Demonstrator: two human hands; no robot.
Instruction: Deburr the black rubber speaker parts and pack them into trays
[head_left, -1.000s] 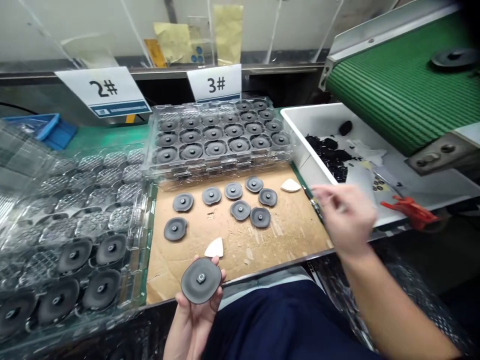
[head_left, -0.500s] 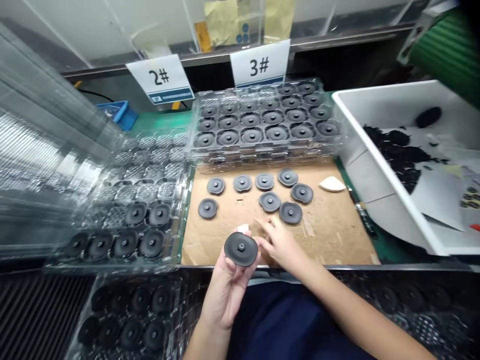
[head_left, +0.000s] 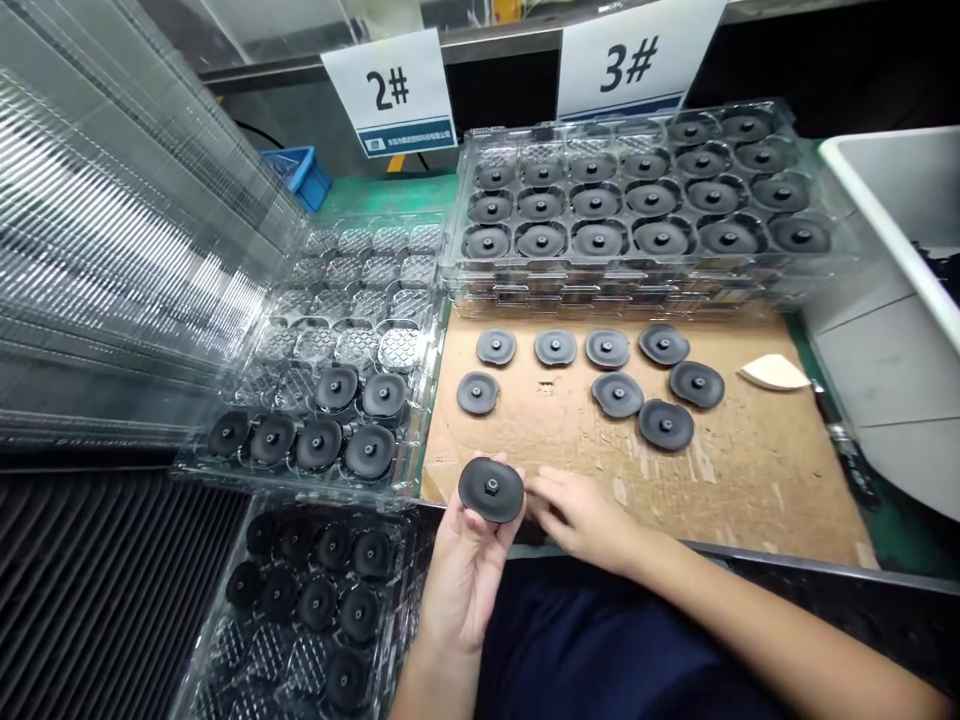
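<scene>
My left hand (head_left: 465,580) holds a dark grey rubber disc (head_left: 491,490) by its edge, face up, at the near edge of the cardboard sheet (head_left: 750,480). My right hand (head_left: 577,515) rests just right of the disc with its fingers curled toward it; whether it holds anything is hidden. Several more discs (head_left: 619,392) lie loose on the cardboard. A clear blister tray (head_left: 352,300) to the left is partly filled with discs. A fuller tray stack (head_left: 645,200) stands behind the cardboard under the 3# sign.
A tall stack of clear trays (head_left: 112,250) fills the far left. Another tray of discs (head_left: 315,600) sits low beside my lap. A white bin (head_left: 892,200) stands at the right. A white wedge (head_left: 772,372) and a dark tool (head_left: 847,455) lie at the cardboard's right edge.
My right hand came back from the white bin to the held disc and now rests beside it. The view swung left and down; the left hand kept hold of the disc.
</scene>
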